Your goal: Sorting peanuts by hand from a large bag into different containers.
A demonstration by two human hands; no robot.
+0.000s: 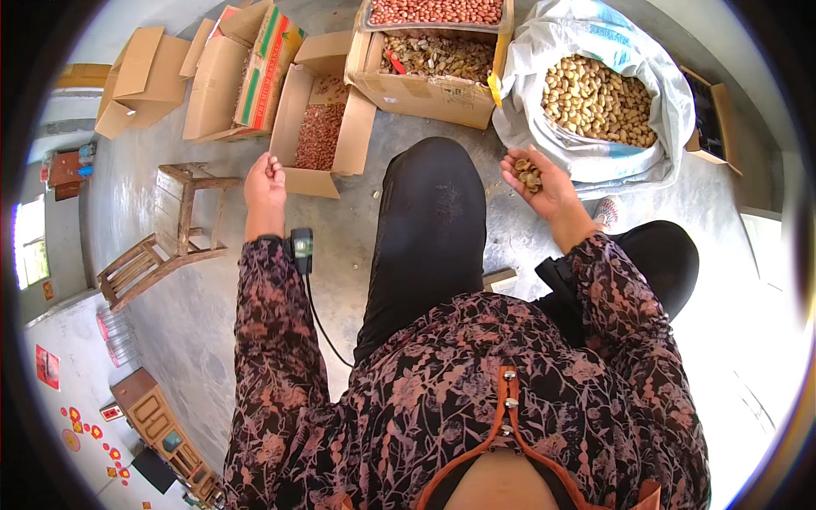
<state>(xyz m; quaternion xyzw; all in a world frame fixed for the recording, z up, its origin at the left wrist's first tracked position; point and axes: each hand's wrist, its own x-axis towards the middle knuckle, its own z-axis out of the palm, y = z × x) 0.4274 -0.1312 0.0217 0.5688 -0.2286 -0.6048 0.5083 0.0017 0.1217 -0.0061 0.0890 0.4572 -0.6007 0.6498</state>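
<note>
My left hand (pixel 266 183) is raised beside the left wall of a cardboard box (pixel 356 137). Its fingers are curled in, and no item shows between them; the inside of the fist is hidden. Red-skinned peanut kernels (pixel 317 137) lie in that box. In my right hand (pixel 549 194), palm up with half-curled fingers, rests a small heap of peanut shells (pixel 528 175). Just beyond it stands a white woven sack (pixel 523 121), its rim rolled back around unshelled peanuts (pixel 596 99).
A carton (pixel 433 102) of peanut shells (pixel 440 57) supports a tray of kernels (pixel 437 11). Further left are a banana carton (pixel 255 89) and another cardboard box (pixel 150 76). A wooden chair (pixel 175 217) stands on the left. A cable (pixel 319 325) hangs by my left sleeve.
</note>
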